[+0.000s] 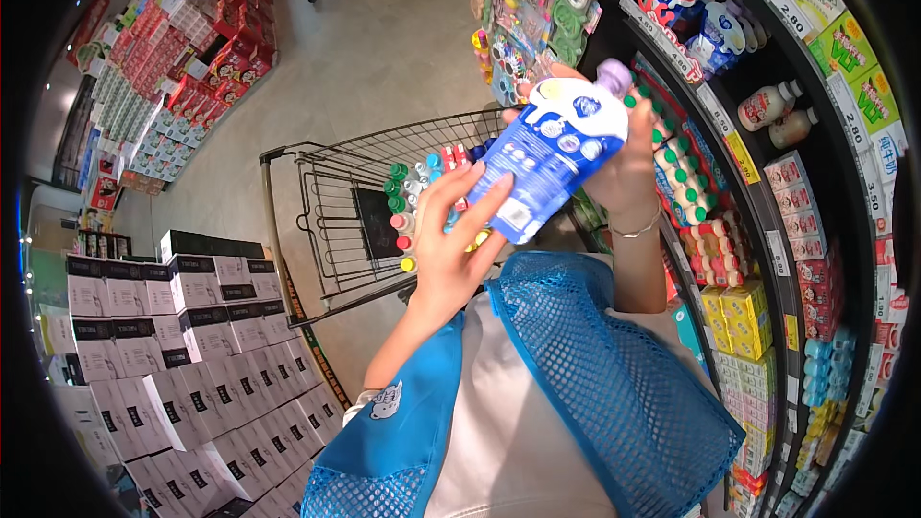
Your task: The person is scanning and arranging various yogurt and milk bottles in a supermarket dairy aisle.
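A blue and white spouted drink pouch [550, 151] with a purple cap is held up in front of my chest, tilted with its cap to the upper right. My left hand [450, 230] lies against its lower left side, fingers spread over the printed face. Behind the pouch's upper right part, my right hand [626, 165] grips it near the cap. Beneath and beyond the hands stands a wire shopping cart [327, 230], holding several capped bottles [403, 205] with green, red, yellow and blue tops. The pouch and my left hand hide part of the cart's load.
Curved store shelves [763, 230] on the right carry pouches, bottles and packed drinks. Stacked white cartons [209, 374] stand at the lower left. Another carton display [194, 72] rises at the upper left. A rack of hanging packaged goods [540, 0] stands beyond the cart.
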Motion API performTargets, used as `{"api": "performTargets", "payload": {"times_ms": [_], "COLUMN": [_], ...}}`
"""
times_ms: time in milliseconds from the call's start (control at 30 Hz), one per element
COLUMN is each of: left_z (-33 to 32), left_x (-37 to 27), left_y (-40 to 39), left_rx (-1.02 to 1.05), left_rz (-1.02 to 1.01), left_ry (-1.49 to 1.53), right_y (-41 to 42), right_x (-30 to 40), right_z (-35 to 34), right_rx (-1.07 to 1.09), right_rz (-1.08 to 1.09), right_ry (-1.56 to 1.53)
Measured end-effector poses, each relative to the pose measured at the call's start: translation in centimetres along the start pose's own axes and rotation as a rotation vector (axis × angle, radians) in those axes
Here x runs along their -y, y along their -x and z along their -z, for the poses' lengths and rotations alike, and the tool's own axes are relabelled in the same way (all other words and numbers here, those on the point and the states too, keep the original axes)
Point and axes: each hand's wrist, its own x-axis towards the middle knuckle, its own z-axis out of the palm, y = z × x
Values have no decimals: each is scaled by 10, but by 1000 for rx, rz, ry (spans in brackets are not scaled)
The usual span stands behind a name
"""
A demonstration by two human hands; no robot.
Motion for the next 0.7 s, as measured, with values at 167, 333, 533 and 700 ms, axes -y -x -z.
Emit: {"api": "performTargets", "payload": {"times_ms": [167, 333, 533, 700], "left_z": [-6, -2, 19, 29], "left_x": [2, 9, 29, 80], "left_y": [7, 13, 31, 80], "left_rx": [-81, -127, 6, 368], "left_rz": [-160, -138, -74, 108], "left_ry": [-86, -92, -153, -98], "right_y": [-4, -11, -19, -5], "right_x": [2, -5, -24, -55], "right_z": [-15, -20, 4, 100], "right_rx": [-111, -125, -86, -384], "right_rz": [-129, -178, -235, -612], "right_ry": [-226, -186, 225, 286]}}
